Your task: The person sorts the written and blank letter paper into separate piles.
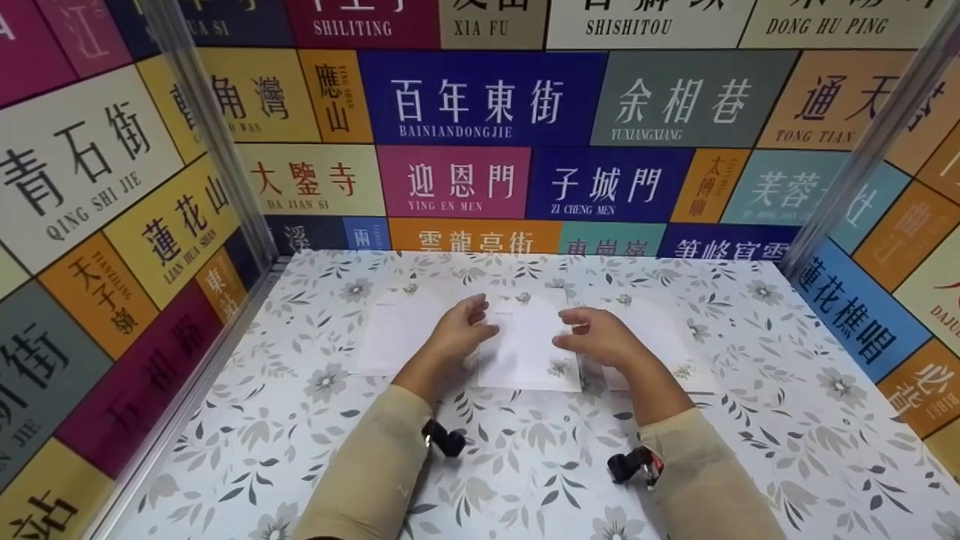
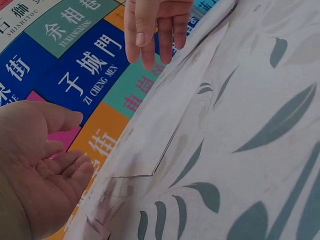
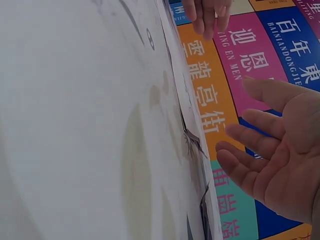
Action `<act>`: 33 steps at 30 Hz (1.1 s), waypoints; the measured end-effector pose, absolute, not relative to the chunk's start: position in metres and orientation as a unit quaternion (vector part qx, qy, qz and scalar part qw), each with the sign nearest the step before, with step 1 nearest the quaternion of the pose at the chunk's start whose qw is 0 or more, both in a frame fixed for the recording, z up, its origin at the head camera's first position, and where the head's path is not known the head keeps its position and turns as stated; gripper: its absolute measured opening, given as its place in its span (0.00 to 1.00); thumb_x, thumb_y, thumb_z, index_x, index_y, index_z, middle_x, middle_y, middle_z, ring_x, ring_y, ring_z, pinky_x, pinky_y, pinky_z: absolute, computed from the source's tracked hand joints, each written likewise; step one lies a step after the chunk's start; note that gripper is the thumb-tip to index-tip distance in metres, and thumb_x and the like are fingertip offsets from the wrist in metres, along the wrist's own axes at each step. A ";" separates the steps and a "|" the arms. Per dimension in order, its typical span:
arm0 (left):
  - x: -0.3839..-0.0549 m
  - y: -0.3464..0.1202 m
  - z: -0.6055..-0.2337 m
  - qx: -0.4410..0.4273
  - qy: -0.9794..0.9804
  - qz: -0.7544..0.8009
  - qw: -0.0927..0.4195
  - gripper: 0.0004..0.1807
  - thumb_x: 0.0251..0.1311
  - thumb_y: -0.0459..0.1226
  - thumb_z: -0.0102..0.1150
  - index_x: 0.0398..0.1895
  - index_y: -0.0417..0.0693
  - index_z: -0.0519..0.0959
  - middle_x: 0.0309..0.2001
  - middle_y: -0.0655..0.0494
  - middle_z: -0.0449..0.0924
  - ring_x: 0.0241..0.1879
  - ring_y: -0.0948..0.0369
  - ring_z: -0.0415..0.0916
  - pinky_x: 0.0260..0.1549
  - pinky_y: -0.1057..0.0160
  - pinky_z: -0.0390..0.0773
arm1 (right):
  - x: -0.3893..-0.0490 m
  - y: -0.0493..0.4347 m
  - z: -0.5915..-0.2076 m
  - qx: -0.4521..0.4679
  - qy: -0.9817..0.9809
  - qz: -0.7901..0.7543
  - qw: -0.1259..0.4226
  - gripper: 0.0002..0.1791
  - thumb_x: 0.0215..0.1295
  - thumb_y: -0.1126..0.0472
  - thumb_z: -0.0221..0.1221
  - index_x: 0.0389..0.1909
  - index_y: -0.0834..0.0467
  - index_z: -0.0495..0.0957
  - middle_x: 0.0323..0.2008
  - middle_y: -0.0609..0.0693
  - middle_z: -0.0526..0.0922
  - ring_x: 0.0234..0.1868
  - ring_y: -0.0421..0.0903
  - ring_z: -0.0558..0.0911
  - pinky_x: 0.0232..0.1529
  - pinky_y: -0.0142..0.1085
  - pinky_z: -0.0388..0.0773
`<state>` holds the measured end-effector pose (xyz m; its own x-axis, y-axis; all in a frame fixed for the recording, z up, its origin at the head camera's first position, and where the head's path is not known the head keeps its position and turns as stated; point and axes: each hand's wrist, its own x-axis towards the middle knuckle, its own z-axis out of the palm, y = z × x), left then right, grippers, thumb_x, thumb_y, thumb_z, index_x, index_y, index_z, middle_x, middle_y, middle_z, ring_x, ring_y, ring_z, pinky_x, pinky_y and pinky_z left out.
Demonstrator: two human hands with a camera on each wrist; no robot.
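Three pale sheets of paper with small floral prints lie side by side on the table: a left sheet (image 1: pixel 397 337), a middle sheet (image 1: pixel 525 352) and a right sheet (image 1: pixel 660 349). My left hand (image 1: pixel 461 328) hovers between the left and middle sheets, fingers loosely bent, holding nothing. Over the gap between the middle and right sheets is my right hand (image 1: pixel 600 335), its palm facing the left hand. Both wrist views show the hands raised above the tabletop; the right hand (image 3: pixel 280 145) has spread, relaxed fingers with nothing in them.
A white cloth with grey leaves and flowers covers the table (image 1: pixel 525 465). Colourful panels with Chinese lettering (image 1: pixel 480 97) stand behind and on both sides. Metal posts (image 1: pixel 225 150) rise at the back corners. A small black camera (image 1: pixel 445 439) is strapped to each wrist.
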<state>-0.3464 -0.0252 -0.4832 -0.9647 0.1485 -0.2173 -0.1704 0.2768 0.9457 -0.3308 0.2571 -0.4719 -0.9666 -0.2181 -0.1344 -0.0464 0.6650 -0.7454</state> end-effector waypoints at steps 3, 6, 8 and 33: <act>-0.344 -0.028 -0.486 0.039 0.816 0.555 0.156 0.44 0.65 0.43 0.73 0.83 0.62 0.65 0.83 0.59 0.65 0.84 0.53 0.61 0.82 0.47 0.63 | -0.328 0.259 -0.474 -0.096 0.911 -0.381 0.129 0.44 0.66 0.44 0.72 0.79 0.54 0.69 0.78 0.60 0.72 0.78 0.65 0.72 0.75 0.59 0.74; -0.342 -0.030 -0.491 0.098 0.848 0.490 0.178 0.48 0.61 0.47 0.77 0.84 0.63 0.64 0.84 0.57 0.62 0.85 0.52 0.58 0.85 0.46 0.58 | -0.326 0.262 -0.477 -0.124 0.921 -0.335 0.154 0.47 0.64 0.42 0.74 0.80 0.52 0.69 0.78 0.62 0.71 0.79 0.65 0.70 0.79 0.61 0.68; -0.340 -0.031 -0.493 0.136 0.871 0.435 0.186 0.50 0.60 0.49 0.78 0.84 0.64 0.63 0.85 0.57 0.61 0.86 0.52 0.55 0.86 0.46 0.53 | -0.324 0.263 -0.478 -0.141 0.930 -0.295 0.168 0.48 0.62 0.41 0.75 0.80 0.50 0.69 0.80 0.61 0.69 0.81 0.65 0.66 0.82 0.62 0.62; -0.333 -0.028 -0.495 0.203 0.927 0.245 0.198 0.45 0.63 0.50 0.75 0.82 0.65 0.67 0.88 0.65 0.51 0.89 0.57 0.43 0.87 0.46 0.49 | -0.323 0.264 -0.482 -0.164 0.943 -0.220 0.190 0.41 0.63 0.50 0.76 0.77 0.46 0.74 0.85 0.50 0.61 0.87 0.60 0.52 0.86 0.62 0.51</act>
<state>-0.3332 -0.0284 -0.4951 -0.8391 0.4733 -0.2682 0.2786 0.7973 0.5354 -0.3226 0.2637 -0.4818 -0.8741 -0.3924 -0.2864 -0.2252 0.8496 -0.4770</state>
